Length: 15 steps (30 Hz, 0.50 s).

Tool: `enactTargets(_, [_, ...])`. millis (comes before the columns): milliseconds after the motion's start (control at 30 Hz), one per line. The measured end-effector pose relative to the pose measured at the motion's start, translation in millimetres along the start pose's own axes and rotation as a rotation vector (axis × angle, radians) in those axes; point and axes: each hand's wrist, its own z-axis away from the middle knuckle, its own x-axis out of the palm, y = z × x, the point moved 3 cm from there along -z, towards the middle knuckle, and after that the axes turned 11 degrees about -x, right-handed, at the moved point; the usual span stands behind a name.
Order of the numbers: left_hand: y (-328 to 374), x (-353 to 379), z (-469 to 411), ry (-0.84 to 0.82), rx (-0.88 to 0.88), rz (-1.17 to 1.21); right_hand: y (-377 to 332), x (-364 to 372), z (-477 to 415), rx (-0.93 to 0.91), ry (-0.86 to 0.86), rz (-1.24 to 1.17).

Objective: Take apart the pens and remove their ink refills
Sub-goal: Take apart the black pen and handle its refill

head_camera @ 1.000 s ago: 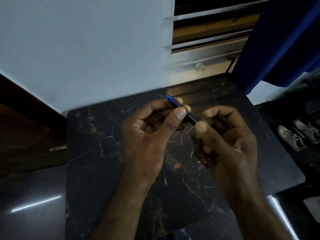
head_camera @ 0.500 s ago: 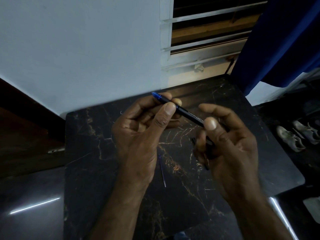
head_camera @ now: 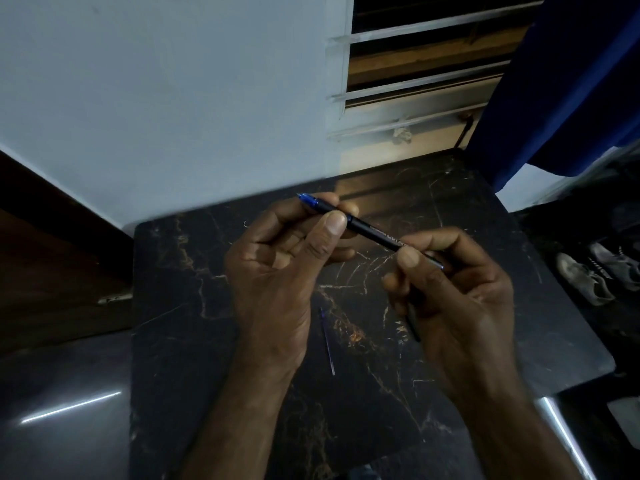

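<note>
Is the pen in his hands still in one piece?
Yes, by the look of it: the pen runs unbroken from its blue tip to the right hand, with the left hand pinching near the tip.

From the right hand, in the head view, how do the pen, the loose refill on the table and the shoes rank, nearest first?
From the right hand:
1. Pen: held in its fingers, toward the left hand.
2. Loose refill: on the table, between both wrists.
3. Shoes: on the floor, far right.
</note>
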Motion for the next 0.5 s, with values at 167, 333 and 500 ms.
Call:
enactTargets(167, [-0.8, -3.1, 0.5, 0.000, 0.000, -0.037, 1.1, -0.1, 0.8, -0.001, 0.011, 0.051])
enactTargets(333, [-0.9, -7.6, -1.8, -0.007, 0.005, -0.072, 1.6, 0.0, 0.3, -0.045, -0.013, -0.004])
enactTargets(500, [4.8, -10.3, -4.0, -0.071, 0.052, -0.111, 0.2, 2.3, -1.3, -0.039, 0.029, -0.018])
